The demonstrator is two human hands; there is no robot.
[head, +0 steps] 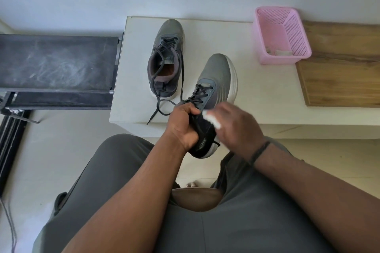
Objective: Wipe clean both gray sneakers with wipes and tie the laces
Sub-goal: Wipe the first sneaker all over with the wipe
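One gray sneaker (167,57) stands upright on the white table (263,92), toe pointing away, its dark laces loose and trailing toward the front edge. The second gray sneaker (218,80) is tilted on its side above the table's front edge, white sole facing right. My left hand (183,125) grips this sneaker around its collar and heel. My right hand (234,127) holds a white wipe (211,119) against the sneaker's heel side; the hand is blurred.
A pink perforated basket (281,35) sits at the back right of the table with crumpled white wipes inside. A wooden board (341,63) lies to its right. A dark bench (55,63) stands left of the table. My legs in gray trousers fill the foreground.
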